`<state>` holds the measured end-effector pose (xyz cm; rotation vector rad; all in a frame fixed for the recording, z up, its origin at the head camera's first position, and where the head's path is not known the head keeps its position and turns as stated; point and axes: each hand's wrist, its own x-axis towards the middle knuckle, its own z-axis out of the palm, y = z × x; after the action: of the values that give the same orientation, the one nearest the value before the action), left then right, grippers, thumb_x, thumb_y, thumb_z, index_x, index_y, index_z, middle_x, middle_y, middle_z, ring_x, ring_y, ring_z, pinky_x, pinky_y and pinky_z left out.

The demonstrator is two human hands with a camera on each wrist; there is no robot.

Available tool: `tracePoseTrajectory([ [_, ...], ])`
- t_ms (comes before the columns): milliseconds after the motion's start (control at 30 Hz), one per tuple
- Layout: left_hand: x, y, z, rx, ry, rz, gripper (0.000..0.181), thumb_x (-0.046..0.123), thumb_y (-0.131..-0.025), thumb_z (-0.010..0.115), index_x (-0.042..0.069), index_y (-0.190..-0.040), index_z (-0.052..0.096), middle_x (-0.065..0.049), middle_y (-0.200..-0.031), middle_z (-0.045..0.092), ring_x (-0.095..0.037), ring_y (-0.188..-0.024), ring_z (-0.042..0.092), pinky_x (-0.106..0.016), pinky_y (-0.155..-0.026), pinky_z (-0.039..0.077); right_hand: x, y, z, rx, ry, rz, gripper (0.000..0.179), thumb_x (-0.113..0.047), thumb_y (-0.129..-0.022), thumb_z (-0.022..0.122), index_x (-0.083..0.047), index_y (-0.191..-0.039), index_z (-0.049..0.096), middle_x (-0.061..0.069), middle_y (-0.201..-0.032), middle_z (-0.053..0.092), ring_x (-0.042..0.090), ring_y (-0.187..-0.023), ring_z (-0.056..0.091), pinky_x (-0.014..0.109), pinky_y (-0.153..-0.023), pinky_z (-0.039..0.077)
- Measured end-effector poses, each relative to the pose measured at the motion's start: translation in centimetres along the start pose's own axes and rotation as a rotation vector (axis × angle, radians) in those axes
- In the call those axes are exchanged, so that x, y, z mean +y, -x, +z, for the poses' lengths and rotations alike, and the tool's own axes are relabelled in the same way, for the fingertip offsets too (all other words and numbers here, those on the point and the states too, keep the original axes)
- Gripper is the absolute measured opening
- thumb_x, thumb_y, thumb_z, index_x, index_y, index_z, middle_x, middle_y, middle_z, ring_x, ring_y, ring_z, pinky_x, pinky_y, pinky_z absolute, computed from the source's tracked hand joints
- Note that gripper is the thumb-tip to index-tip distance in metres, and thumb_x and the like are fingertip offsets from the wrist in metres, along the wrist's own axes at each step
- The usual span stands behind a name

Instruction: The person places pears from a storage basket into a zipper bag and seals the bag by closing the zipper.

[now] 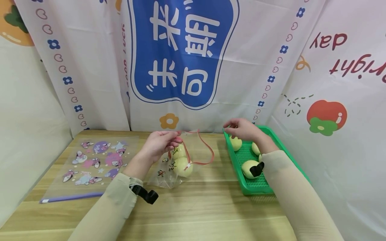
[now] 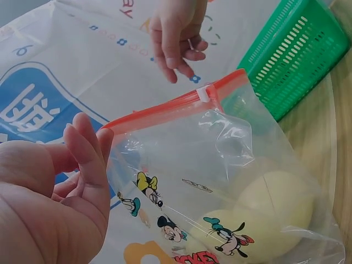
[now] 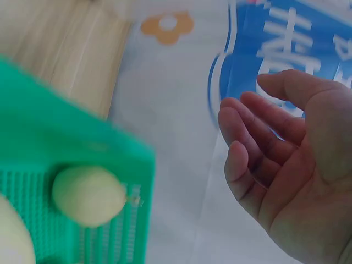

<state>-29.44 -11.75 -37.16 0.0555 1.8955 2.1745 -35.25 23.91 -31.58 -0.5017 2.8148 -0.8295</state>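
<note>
My left hand [image 1: 159, 144] pinches the red zip edge of a clear plastic bag [image 1: 169, 177] printed with cartoon characters. Pale yellow fruits [image 2: 275, 203], round and smooth, lie at the bottom of this bag. In the left wrist view a white slider [image 2: 204, 93] sits on the red zip. My right hand [image 1: 241, 129] holds nothing, its fingers loosely bent, above the far left corner of a green plastic basket [image 1: 245, 189]. Several more pale yellow fruits [image 1: 249, 169] lie in the basket; one fruit [image 3: 89, 196] in its corner shows a short stem in the right wrist view.
On the left of the wooden table [image 1: 205, 214] a second clear bag [image 1: 104, 164] lies flat, with cartoon prints and a purple zip strip [image 1: 75, 197]. A printed white curtain [image 1: 247, 67] hangs behind the table and along both sides.
</note>
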Motion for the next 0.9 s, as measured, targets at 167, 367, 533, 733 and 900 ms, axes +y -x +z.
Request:
tracePoseTrajectory([
  [167, -0.1, 0.0, -0.1, -0.005, -0.003, -0.003, 0.045, 0.018, -0.115, 0.058, -0.007, -0.152, 0.058, 0.005, -0.086, 0.080, 0.000, -0.072, 0.072, -0.011, -0.064, 0.056, 3.2, 0.3, -1.1, 0.043, -0.016, 0.057, 0.037, -0.031, -0.112, 0.062, -0.006, -0.138, 0.071, 0.015, -0.118, 0.076, 0.025, -0.094, 0.075, 0.035, -0.082, 0.060],
  [367, -0.3, -0.1, -0.2, -0.003, -0.008, -0.013, 0.044, 0.018, -0.115, 0.058, -0.006, -0.152, 0.059, 0.005, -0.087, 0.080, -0.001, -0.072, 0.072, -0.011, -0.064, 0.056, 6.7, 0.7, -1.3, 0.044, -0.006, 0.097, 0.041, -0.028, -0.113, 0.059, 0.002, -0.140, 0.067, 0.022, -0.127, 0.075, 0.023, -0.092, 0.074, 0.038, -0.081, 0.062],
  [533, -0.3, 0.0, -0.2, 0.005, -0.015, -0.021, 0.044, 0.019, -0.115, 0.059, -0.007, -0.151, 0.060, 0.004, -0.087, 0.080, -0.002, -0.073, 0.071, -0.012, -0.064, 0.056, 8.7, 0.5, -0.6, 0.008, 0.002, 0.177, 0.048, -0.030, -0.114, 0.056, 0.003, -0.148, 0.061, 0.027, -0.140, 0.069, 0.032, -0.104, 0.074, 0.047, -0.088, 0.064],
  [733, -0.2, 0.1, 0.0, 0.001, -0.019, -0.021, 0.045, 0.019, -0.115, 0.060, -0.007, -0.152, 0.059, 0.004, -0.088, 0.080, -0.002, -0.073, 0.072, -0.012, -0.065, 0.057, 9.7, -0.3, 0.5, -0.029, 0.013, 0.242, 0.056, -0.031, -0.113, 0.057, 0.001, -0.159, 0.050, 0.033, -0.155, 0.057, 0.047, -0.134, 0.064, 0.056, -0.105, 0.060],
  [900, -0.1, 0.3, 0.0, 0.007, -0.012, -0.021, 0.043, 0.018, -0.114, 0.060, -0.006, -0.150, 0.061, 0.005, -0.087, 0.080, -0.001, -0.072, 0.071, -0.012, -0.065, 0.057, 9.5, -1.0, 1.2, -0.048, 0.039, 0.249, 0.060, -0.030, -0.111, 0.061, 0.000, -0.161, 0.047, 0.033, -0.158, 0.053, 0.052, -0.142, 0.055, 0.064, -0.113, 0.053],
])
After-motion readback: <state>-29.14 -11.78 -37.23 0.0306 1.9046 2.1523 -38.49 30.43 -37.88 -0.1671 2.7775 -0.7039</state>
